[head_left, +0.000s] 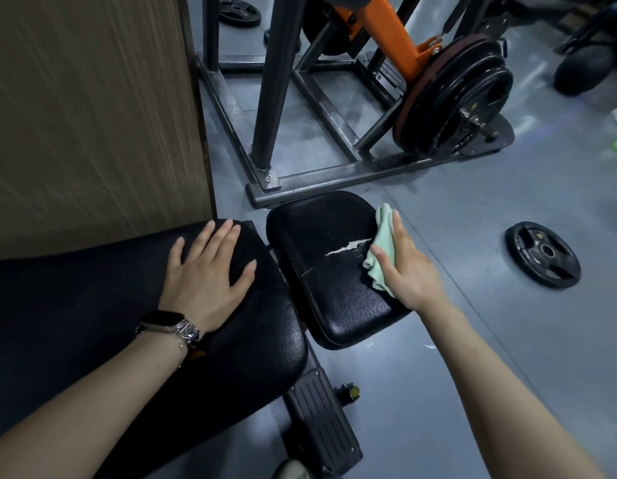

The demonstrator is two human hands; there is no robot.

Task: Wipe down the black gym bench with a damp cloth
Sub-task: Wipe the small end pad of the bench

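The black gym bench has a long back pad (92,323) at the lower left and a smaller seat pad (320,229) beyond it. A white tear crosses the seat pad's middle. My left hand (210,271) lies flat, fingers straight, on the far end of the back pad. My right hand (407,267) presses a pale green cloth (381,247) against the right side of the seat pad, fingers straight along the cloth. Part of the cloth is hidden under my palm.
A wooden panel (92,115) stands at the left, close to the bench. A steel rack frame (334,174) with stacked weight plates (452,98) sits just beyond the seat. A loose weight plate (542,254) lies on the grey floor at the right. The bench's foot (320,420) juts out below.
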